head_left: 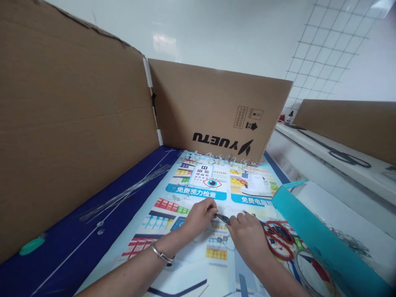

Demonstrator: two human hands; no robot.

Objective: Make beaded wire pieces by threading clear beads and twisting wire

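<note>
My left hand (pixel 199 214) is closed in a pinch, its fingertips on a thin wire that is hard to make out. My right hand (pixel 247 231) is wrapped round a pair of pliers (pixel 223 219). Their dark, narrow jaws point left and reach the left fingertips. Fine wire curls around and below the hands, with small clear pieces (pixel 222 239) near it. Just beyond the right hand lie scissors with red-orange handles (pixel 280 239), their blades partly hidden by the hand.
A printed poster (pixel 182 264) covers the work surface. Cardboard panels (pixel 198 95) stand behind and at left. Wire pieces line the back panel. A bundle of straight wires (pixel 130 192) lies left. At right are a tape roll (pixel 298 264) and a teal-sided box (pixel 324 243) holding wire pieces.
</note>
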